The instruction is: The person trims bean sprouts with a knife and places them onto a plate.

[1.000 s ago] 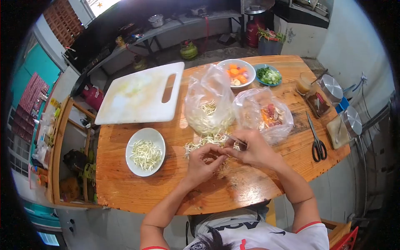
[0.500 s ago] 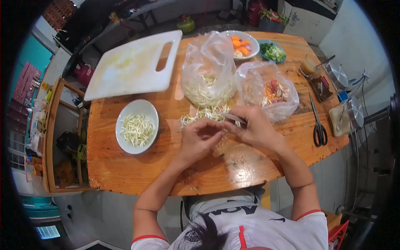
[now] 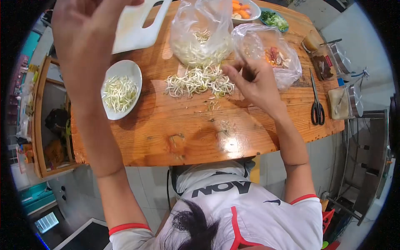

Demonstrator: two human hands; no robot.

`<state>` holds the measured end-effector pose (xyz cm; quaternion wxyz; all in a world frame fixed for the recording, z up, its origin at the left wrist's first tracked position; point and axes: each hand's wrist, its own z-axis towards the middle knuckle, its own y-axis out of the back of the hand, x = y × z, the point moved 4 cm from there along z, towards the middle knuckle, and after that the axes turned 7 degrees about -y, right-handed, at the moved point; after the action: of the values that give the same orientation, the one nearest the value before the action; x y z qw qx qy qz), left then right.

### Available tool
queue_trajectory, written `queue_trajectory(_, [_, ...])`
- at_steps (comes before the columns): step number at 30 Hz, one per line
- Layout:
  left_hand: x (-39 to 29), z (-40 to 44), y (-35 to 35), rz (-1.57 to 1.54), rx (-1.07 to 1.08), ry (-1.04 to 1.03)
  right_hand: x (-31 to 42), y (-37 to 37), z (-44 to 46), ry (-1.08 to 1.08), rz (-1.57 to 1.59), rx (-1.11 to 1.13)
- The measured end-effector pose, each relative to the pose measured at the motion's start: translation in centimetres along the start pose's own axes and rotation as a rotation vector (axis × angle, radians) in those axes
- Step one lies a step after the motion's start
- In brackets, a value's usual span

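Note:
My left hand (image 3: 85,31) is lifted high at the upper left, close to the camera and in front of the cutting board. Its fingers are partly cut off by the frame edge and blurred, so what they hold does not show. My right hand (image 3: 256,85) is curled just right of a loose pile of bean sprouts (image 3: 196,81). It is closed on what appears to be a small knife (image 3: 242,59), mostly hidden by the fingers. A clear plastic bag (image 3: 202,37) of bean sprouts stands behind the pile. An oval white bowl (image 3: 136,77) on the left contains more sprouts.
A white cutting board (image 3: 133,35) lies at back left. Behind sit a bowl (image 3: 255,10) of carrots and a plate (image 3: 284,26) of chopped greens. A second plastic bag (image 3: 291,68), scissors (image 3: 317,106) and jars (image 3: 339,102) are on the right.
My left hand has left the sprout pile and risen up and left. My right hand has moved slightly up and right, away from the pile. The camera view has shifted, and the table sits higher.

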<state>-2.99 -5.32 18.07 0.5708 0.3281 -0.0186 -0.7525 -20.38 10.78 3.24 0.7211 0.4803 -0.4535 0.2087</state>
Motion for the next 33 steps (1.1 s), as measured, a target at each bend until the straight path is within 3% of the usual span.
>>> queue_trajectory(1, [-0.9, 0.3, -1.4, -0.063, -0.091, 0.014, -0.2, 0.0, 0.1, -0.010, 0.057, -0.009])
queue_trajectory(2, [-0.3, -0.1, -2.5, -0.075, -0.041, 0.045, -0.3, 0.1, 0.1, -0.019, 0.113, -0.020])
queue_trajectory(3, [0.3, -0.4, -3.5, -0.085, 0.010, 0.075, -0.2, 0.1, 0.1, 0.003, 0.161, -0.044])
queue_trajectory(4, [2.6, -2.1, -4.3, -0.042, 0.202, 0.127, -0.4, 0.1, 0.2, -0.005, 0.182, -0.039])
queue_trajectory(6, [2.5, -6.3, -7.9, -0.168, 0.381, 0.505, -0.6, 0.2, 0.5, -0.019, 0.228, -0.031])
queue_trajectory(8, [4.2, -10.4, -10.5, -0.399, 0.359, 0.448, -0.7, 0.1, 0.7, -0.014, 0.271, -0.008])
queue_trajectory(11, [4.2, -14.2, -12.5, -0.728, 0.406, 0.806, -1.0, 0.1, 0.4, -0.039, 0.177, 0.002])
queue_trajectory(13, [4.5, -15.0, -13.2, -0.627, 0.392, 0.845, -0.5, -0.3, 0.5, -0.003, 0.082, -0.013])
queue_trajectory(15, [4.7, -15.1, -13.4, -0.654, 0.266, 0.628, -0.6, -0.6, 0.3, 0.002, 0.003, 0.004])
queue_trajectory(17, [5.1, -15.4, -13.5, -0.662, 0.252, 0.558, -0.1, -1.1, 0.3, -0.002, -0.075, 0.021])
queue_trajectory(21, [5.8, -17.2, -14.3, -0.719, 0.267, 0.775, -0.6, -1.1, 0.1, -0.034, -0.186, 0.062])
queue_trajectory(24, [5.5, -17.3, -13.5, -0.683, 0.335, 0.843, 0.0, -1.3, 0.2, -0.038, -0.061, 0.051])
queue_trajectory(25, [5.6, -17.3, -13.3, -0.672, 0.327, 0.857, 0.4, -1.0, 0.1, -0.220, -0.091, 0.165])
queue_trajectory(28, [5.9, -17.1, -12.8, -0.693, 0.265, 0.839, -0.2, -1.1, -0.3, -0.129, 0.203, 0.117])
queue_trajectory(29, [5.9, -17.1, -12.7, -0.742, 0.248, 0.875, -0.2, -0.5, 0.0, -0.230, 0.127, 0.236])
queue_trajectory(31, [5.1, -16.1, -11.7, -0.800, 0.244, 0.941, -0.3, -0.4, 0.0, -0.311, 0.266, 0.271])
queue_trajectory(33, [5.2, -15.4, -10.4, -0.663, 0.222, 0.878, -1.1, 0.0, -0.2, -0.353, 0.352, 0.336])
